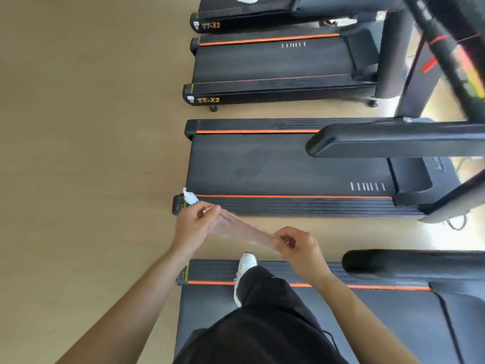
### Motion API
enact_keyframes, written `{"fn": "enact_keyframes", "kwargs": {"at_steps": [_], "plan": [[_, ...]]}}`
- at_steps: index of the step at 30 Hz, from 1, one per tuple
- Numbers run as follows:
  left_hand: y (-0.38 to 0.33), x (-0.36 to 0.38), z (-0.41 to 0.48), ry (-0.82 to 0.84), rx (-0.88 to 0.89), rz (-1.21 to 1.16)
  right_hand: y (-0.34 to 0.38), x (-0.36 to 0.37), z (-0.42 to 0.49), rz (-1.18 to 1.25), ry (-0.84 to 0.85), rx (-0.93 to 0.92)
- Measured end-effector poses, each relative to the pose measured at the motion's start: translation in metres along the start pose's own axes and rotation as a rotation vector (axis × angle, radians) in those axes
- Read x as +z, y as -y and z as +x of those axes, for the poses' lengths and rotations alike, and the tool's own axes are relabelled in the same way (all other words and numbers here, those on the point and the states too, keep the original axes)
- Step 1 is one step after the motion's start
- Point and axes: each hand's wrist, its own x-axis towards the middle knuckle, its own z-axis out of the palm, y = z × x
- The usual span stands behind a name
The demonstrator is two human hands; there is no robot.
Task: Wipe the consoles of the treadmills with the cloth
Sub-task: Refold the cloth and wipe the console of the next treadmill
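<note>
A thin, see-through pinkish sheet (244, 231) is stretched tight between my two hands; I cannot tell whether it is the cloth or a plastic wrapper. My left hand (195, 223) pinches its upper left end and also holds a small white and blue item (189, 197). My right hand (296, 245) pinches the lower right end. Several black treadmills with orange stripes lie side by side, belts running left to right. The nearest treadmill (367, 324) is under my foot. No console face is clearly visible; only blurred dark parts show at the top right.
The second treadmill (275, 166) lies just beyond my hands, its handrail (393, 140) jutting left. Another handrail (409, 264) sticks out at the right of the nearest one. My white shoe (245, 269) rests on the nearest deck. Tan floor (86, 153) fills the left.
</note>
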Motion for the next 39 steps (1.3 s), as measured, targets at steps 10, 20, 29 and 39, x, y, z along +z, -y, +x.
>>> {"fn": "enact_keyframes", "kwargs": {"at_steps": [10, 20, 29, 39], "plan": [[-0.092, 0.019, 0.153, 0.056, 0.004, 0.083, 0.093, -0.036, 0.123, 0.185, -0.214, 0.094], [-0.181, 0.088, 0.343, 0.406, 0.051, 0.088, 0.135, -0.102, 0.261, 0.252, -0.473, 0.152], [-0.300, 0.205, 0.482, 0.890, 0.233, 0.210, 0.176, -0.174, 0.356, 0.491, -0.952, 0.318], [-0.451, 0.405, 0.504, 1.295, 0.728, 0.394, 0.145, -0.321, 0.378, 0.499, -1.479, 0.281]]}}
